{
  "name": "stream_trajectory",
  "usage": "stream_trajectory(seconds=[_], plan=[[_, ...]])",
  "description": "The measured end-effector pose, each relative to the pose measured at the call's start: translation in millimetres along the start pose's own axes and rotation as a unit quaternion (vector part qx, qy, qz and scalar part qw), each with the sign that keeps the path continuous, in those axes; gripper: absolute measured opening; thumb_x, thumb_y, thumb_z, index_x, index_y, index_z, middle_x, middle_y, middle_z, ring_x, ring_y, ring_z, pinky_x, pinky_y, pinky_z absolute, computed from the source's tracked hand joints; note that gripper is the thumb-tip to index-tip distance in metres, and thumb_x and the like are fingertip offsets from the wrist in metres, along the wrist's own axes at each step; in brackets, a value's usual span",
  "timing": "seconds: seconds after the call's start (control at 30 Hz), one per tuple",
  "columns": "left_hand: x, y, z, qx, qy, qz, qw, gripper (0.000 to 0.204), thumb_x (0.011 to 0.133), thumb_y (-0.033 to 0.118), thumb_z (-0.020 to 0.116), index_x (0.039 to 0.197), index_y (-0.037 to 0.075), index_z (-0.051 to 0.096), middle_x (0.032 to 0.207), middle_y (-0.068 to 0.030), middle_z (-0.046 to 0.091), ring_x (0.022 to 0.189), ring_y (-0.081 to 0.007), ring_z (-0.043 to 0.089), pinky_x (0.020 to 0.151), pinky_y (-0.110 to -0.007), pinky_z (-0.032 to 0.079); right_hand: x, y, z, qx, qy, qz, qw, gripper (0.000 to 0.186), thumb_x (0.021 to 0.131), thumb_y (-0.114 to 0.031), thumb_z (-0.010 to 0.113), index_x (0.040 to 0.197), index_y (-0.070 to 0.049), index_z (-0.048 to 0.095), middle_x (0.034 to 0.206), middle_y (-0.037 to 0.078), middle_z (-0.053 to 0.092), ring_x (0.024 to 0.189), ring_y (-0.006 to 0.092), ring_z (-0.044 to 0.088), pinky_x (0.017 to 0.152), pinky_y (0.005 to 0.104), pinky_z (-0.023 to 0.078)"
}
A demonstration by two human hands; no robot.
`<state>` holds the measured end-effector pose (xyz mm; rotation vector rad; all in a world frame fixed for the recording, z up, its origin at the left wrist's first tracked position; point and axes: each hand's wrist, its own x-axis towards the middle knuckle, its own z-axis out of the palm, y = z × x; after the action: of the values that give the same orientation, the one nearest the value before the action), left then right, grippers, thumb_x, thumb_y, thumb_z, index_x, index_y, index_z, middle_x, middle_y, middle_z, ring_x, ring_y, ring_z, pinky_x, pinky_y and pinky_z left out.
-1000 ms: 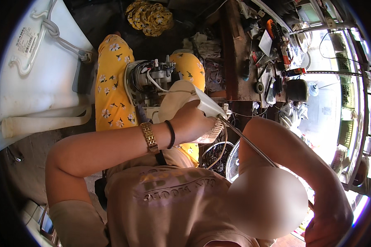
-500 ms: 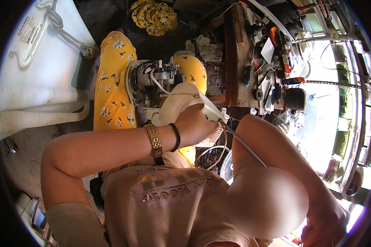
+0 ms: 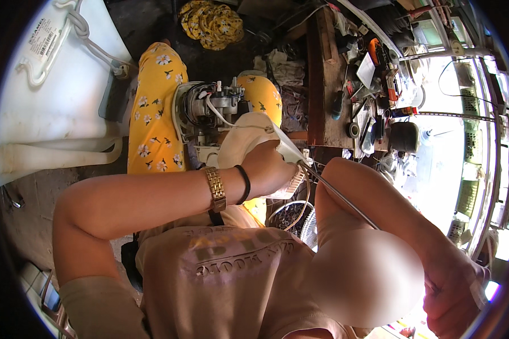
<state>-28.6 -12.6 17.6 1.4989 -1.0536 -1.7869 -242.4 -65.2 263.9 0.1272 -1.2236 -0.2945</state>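
Observation:
My left hand [image 3: 272, 170], below a gold watch and a black band, is closed around a cream plastic fan housing [image 3: 244, 141]. Beyond it, between my knees, the bare fan motor [image 3: 210, 107] shows its metal casing and a white wire. A long thin metal shaft, like a screwdriver's [image 3: 345, 199], runs from the housing beside my left fingers toward the lower right. A blurred patch covers its other end. In line with that shaft, my right hand [image 3: 453, 302] is closed at the lower right edge; the handle within it is hidden.
To the right stands a wooden bench [image 3: 328, 121] crowded with tools, tape and small parts. A large white plastic tub [image 3: 56, 107] with a knotted cord is at the left. Below my left hand is a fan grille [image 3: 293, 214]. Yellow flowered cloth [image 3: 212, 24] lies on the floor ahead.
My right hand has shifted a little outward to the right, and more of its fist shows. The left hand keeps its hold on the housing, which has moved only very slightly.

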Motion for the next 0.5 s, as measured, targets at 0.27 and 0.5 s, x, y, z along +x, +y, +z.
stream_trajectory(seconds=[0.27, 0.5], plan=[[10, -6, 11, -0.028, 0.018, 0.021, 0.999, 0.039, 0.080, 0.020, 0.064, 0.107, -0.008, 0.060, 0.098, -0.0228, 0.068, 0.094, -0.0312, 0.067, 0.084, -0.038, 0.053, 3, -2, 1, 0.042, 0.002, 0.001, 0.999, 0.065, 0.097, -0.045, 0.048, 0.139, 0.003, 0.037, 0.137, 0.021, 0.044, 0.128, 0.0330, 0.042, 0.106, 0.0390, 0.032], [-9, 17, -30, 0.034, -0.154, -0.035, 0.987, 0.027, 0.081, 0.013, 0.071, 0.104, -0.001, 0.066, 0.090, -0.0054, 0.068, 0.076, -0.0118, 0.061, 0.066, -0.026, 0.049, 16, -27, -4, 0.152, 0.001, -0.009, 0.988, 0.066, 0.097, -0.045, 0.048, 0.140, 0.003, 0.036, 0.139, 0.022, 0.044, 0.129, 0.0334, 0.041, 0.107, 0.0392, 0.031]])
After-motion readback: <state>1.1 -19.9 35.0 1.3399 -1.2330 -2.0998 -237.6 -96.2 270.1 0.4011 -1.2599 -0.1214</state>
